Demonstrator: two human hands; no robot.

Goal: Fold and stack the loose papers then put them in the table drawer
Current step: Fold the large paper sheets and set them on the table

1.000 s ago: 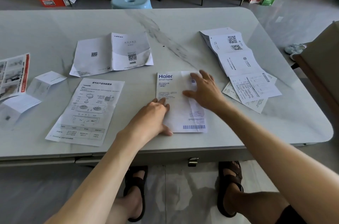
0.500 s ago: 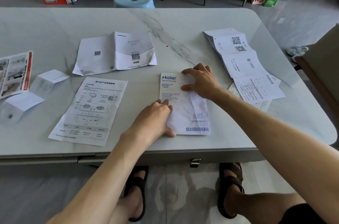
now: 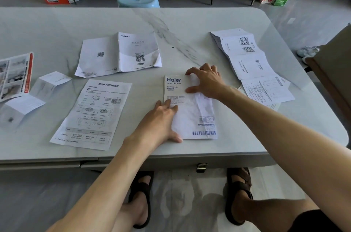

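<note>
The right hand (image 3: 206,81) is sliding up the Haier booklet (image 3: 190,107). A moment ago it was lying lower down, near the middle of the page, and now it is sitting at the top right corner. Its fingers are spread flat and pressing, not pinching anything. The left hand (image 3: 160,124) is staying where it was, lying flat and open on the lower left edge and holding the booklet down so it is not slipping. So the person is rubbing along the fold to make it lie flat, and this paper is looking almost done. It is lying on the table (image 3: 190,20) near the front edge, right in front of the person.

The other papers are still waiting. The gas stove sheet (image 3: 93,114) is lying open to the left, the Vatti booklet (image 3: 119,54) is lying open behind it, and the long folded strip (image 3: 250,64) is stretching out on the right. Small leaflets (image 3: 36,93) are sitting far to the left. Nothing is being stacked yet, and the drawer handle (image 3: 201,167) under the table edge is looking untouched, so most of the job is still coming
</note>
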